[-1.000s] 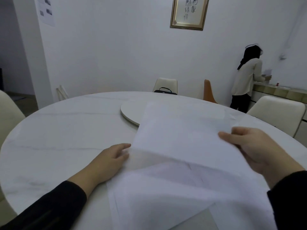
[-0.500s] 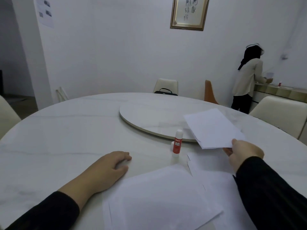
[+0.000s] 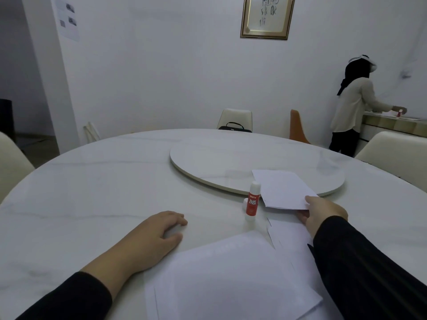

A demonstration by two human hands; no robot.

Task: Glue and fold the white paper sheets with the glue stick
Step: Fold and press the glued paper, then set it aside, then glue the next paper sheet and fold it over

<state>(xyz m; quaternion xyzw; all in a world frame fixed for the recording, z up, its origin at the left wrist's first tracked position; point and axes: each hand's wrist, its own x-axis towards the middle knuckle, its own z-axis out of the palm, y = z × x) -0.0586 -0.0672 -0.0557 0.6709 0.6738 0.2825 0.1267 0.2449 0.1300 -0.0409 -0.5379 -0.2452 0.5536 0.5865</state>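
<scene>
Judging by the layout, you were partway: your right hand pinched one folded white sheet over the lazy Susan rim. Left hand lay flat, empty. Glue stick stood uncapped; flat paper sheets near you looked unglued.

Marble table; turntable; chairs
</scene>
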